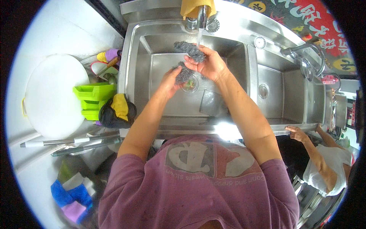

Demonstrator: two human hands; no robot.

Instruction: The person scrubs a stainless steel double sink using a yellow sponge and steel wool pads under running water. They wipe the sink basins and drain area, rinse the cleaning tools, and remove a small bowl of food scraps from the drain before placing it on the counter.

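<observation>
Over the left basin of a stainless steel sink, both of my hands hold grey, stringy scouring pads. My left hand grips the lower pad between thumb and fingers. The upper pad is in my right hand, its far end sticking out to the left. From the faucet a stream of water falls at my right hand and the upper pad. Beneath my hands, the drain has green and orange scraps in it. A dark, flat sheet-like thing lies on the basin floor.
Left of the sink are stacked green plastic trays, a black and yellow cloth item and a white round board. A second basin with a curved faucet adjoins on the right. Another person's hand rests at its front edge.
</observation>
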